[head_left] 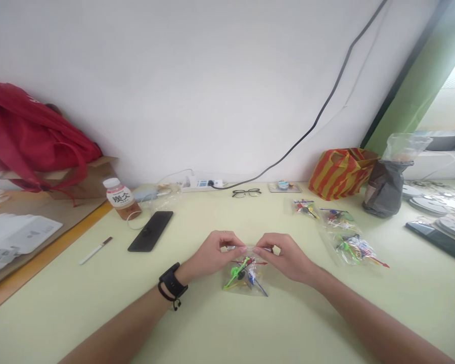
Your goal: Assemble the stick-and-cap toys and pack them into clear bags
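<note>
Head view looks down on a pale yellow-green table [197,328] where both hands meet at the middle. The left hand [217,251], with a black watch [172,284] on its wrist, and the right hand [285,256] each pinch the top edge of a small clear bag [246,277], thumbs and forefingers closed narrow on the plastic, the two sets of fingertips almost touching each other. The small clear bag lies on the table just below the hands and holds a tangle of little coloured plastic pieces, green, red, blue and yellow; what they are is too small to tell. To the right, apart from the hands, lie three more filled bags [354,250] of the same kind in a loose row running toward the wall. Behind them stand a red-and-yellow striped bag [339,172] and a dark bundle in clear plastic [387,188]. To the left of the hands a black phone [150,231] lies flat, with a thin white stick [95,251] further left and a pink-labelled bottle [118,196] upright behind it. Along the wall sit a white power strip [201,185] with a black cable [326,103] climbing away, and a pair of glasses [246,192]. A red backpack [30,134] rests in the far left corner.
</note>
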